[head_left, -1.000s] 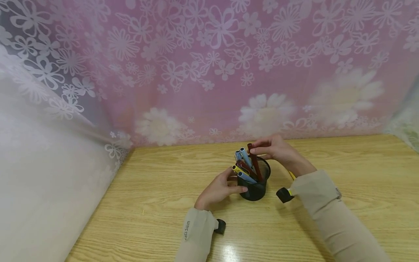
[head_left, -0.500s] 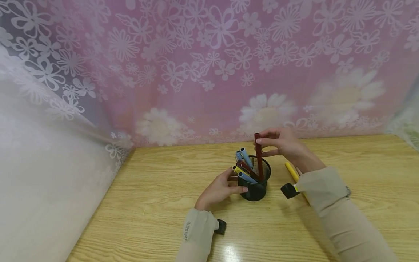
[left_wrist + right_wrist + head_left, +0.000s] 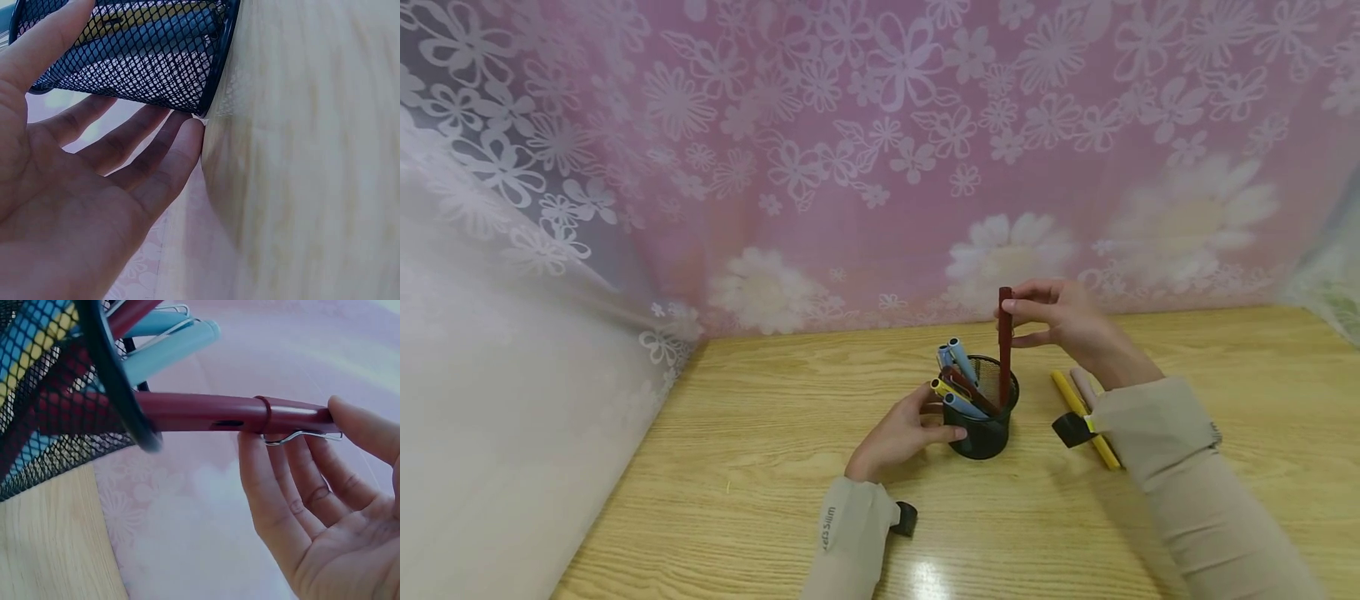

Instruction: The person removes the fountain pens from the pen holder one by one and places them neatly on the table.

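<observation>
A black mesh pen holder (image 3: 977, 437) stands upright on the wooden table. My left hand (image 3: 901, 433) grips it from the left, thumb in front and fingers behind, as the left wrist view also shows. With thumb and fingertips, my right hand (image 3: 1067, 325) pinches the capped top of a dark red pen (image 3: 187, 412) with a metal clip. That pen stands nearly upright, its lower part inside the holder's right side. Leaning left in the holder are light blue pens (image 3: 958, 354), a yellow pen (image 3: 942, 387) and another dark red pen (image 3: 973, 389).
On the table right of the holder lie a yellow pen (image 3: 1063, 390) and a pale pinkish pen (image 3: 1082, 387), side by side and partly hidden by the right sleeve and its wrist camera (image 3: 1072, 429). A pink flowered curtain (image 3: 850, 208) hangs along the table's back edge.
My right hand has moved up and to the right, drawing the dark red pen higher and straighter in the holder. The pens on the table have come into fuller view. My left hand stays put.
</observation>
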A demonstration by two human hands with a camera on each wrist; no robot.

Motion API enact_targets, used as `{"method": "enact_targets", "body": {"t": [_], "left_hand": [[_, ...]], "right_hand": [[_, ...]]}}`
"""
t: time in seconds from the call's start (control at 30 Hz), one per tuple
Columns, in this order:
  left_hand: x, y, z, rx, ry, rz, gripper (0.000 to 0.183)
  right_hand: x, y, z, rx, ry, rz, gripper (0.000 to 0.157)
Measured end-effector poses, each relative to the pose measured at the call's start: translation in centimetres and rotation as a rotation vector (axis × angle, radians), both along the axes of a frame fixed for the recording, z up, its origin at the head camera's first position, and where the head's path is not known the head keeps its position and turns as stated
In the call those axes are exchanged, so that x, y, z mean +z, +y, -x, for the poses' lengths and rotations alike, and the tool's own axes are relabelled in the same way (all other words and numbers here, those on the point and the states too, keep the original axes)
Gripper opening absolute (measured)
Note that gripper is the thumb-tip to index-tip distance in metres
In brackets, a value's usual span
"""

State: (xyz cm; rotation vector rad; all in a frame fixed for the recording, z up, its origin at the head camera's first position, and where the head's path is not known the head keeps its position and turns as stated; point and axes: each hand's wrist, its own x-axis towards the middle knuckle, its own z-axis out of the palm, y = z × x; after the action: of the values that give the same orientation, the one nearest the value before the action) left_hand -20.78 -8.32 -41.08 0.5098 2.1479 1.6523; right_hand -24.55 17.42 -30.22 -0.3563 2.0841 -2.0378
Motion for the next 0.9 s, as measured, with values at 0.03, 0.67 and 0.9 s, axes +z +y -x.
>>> {"method": "enact_targets", "body": {"t": [0.03,0.67,0.9], "left_hand": [[0.0,0.0,0.0,0.000,-0.001,-0.002,0.056],[0.2,-0.2,-0.1,-0.010,0.005,-0.009,0.057],[0.2,-0.1,-0.2,-0.008,-0.002,-0.011,0.057]], "right_hand": [[0.1,0.1,0.0,0.000,-0.001,0.012,0.010],[0.4,2.7,0.2,-0.026,-0.009,0.280,0.011],[0.2,3.8,0.1,-0.028,-0.021,0.303,0.012]]}}
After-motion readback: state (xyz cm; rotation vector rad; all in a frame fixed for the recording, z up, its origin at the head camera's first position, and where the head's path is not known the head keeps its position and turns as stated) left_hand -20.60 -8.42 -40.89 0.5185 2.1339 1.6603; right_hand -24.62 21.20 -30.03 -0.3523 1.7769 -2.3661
